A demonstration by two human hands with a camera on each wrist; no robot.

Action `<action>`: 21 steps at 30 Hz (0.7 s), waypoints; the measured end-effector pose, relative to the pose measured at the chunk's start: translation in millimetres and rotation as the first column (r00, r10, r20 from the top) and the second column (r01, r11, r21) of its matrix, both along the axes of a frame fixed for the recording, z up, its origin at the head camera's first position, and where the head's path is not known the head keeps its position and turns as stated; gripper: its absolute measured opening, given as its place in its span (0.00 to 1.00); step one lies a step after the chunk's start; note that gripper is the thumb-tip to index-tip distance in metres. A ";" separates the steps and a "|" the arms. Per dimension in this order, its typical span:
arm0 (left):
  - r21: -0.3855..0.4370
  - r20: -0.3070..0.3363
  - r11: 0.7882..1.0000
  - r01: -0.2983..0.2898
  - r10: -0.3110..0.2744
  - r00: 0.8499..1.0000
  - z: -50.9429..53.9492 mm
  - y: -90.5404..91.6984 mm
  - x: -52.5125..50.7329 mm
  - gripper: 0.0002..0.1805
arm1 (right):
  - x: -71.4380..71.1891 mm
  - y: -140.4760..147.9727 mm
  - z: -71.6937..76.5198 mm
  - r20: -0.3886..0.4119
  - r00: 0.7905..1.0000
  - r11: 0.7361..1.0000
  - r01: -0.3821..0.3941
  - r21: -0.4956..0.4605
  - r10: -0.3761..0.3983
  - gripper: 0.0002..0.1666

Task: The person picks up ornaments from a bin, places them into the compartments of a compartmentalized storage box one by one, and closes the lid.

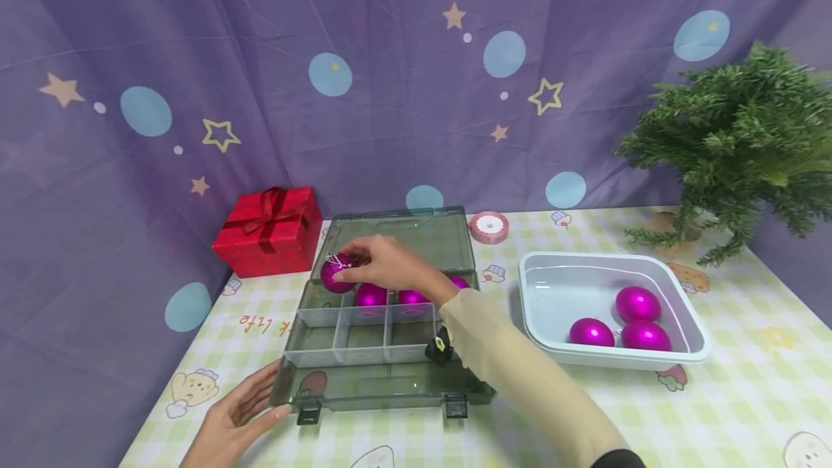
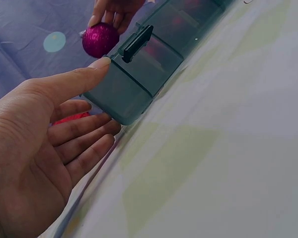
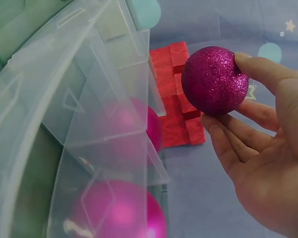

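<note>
Glitter ball is sitting in the grip of the right hand, which I am monitoring remotely; thumb and fingers are pinching its sides, the gap being only as wide as the ball. Governing relation: the ball is hanging over the back left compartment of the grey-green case, apparently above the dividers, though I am not determining by how much. Being round, it is presenting no long axis; a pale string loop is showing on top. I am recording the right hand as the nearer, reaching across the case from the right. The left hand is resting at the front left corner, thumb touching the case, fingers extended beside it. Possible obstruction, in my judgement: the thin dividers, plus a smooth magenta ball that is occupying the next compartment to the right. Behind, the open lid is lying back; a red gift box is standing beyond, to the left. On the right, a pale basin is containing three more balls, well apart from the grip.
</note>
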State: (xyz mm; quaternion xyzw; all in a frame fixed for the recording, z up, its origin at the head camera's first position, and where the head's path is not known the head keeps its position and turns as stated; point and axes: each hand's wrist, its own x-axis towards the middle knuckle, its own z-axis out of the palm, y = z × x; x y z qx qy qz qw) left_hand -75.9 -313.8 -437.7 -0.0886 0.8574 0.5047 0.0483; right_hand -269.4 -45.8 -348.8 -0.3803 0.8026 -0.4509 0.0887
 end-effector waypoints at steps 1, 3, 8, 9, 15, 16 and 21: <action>0.001 0.001 1.000 0.000 0.000 1.000 0.1 0.1 0.0 0.43 | -0.3 -2.3 -0.7 0.000 1.000 1.000 0.007 0.001 -0.007 0.25; 0.002 -0.002 1.000 0.001 -0.001 1.000 0.2 0.3 0.0 0.43 | -0.9 -6.9 -2.4 -0.001 1.000 1.000 0.022 0.004 -0.022 0.26; 0.006 -0.027 1.000 0.003 -0.003 1.000 -0.1 1.0 0.3 0.43 | -3.1 -17.6 -7.8 0.007 0.999 0.999 0.050 0.014 -0.050 0.26; 0.006 -0.031 1.000 0.005 -0.005 1.000 -0.1 1.0 0.3 0.42 | -3.8 -19.2 -8.7 0.008 0.998 0.998 0.054 0.012 -0.054 0.26; 0.002 -0.026 1.000 0.007 -0.007 1.000 0.7 1.1 0.3 0.43 | -5.0 -23.8 -9.4 0.019 0.998 0.998 0.064 0.017 -0.064 0.27; 0.001 -0.022 1.000 0.005 -0.005 1.000 0.7 1.2 0.4 0.43 | -4.9 -23.7 -9.7 0.026 0.998 0.998 0.061 0.021 -0.061 0.28; 0.003 -0.001 1.000 -0.004 0.004 1.000 -0.2 1.0 0.1 0.44 | -6.1 -17.3 -11.6 0.065 0.997 0.999 0.034 -0.007 -0.033 0.27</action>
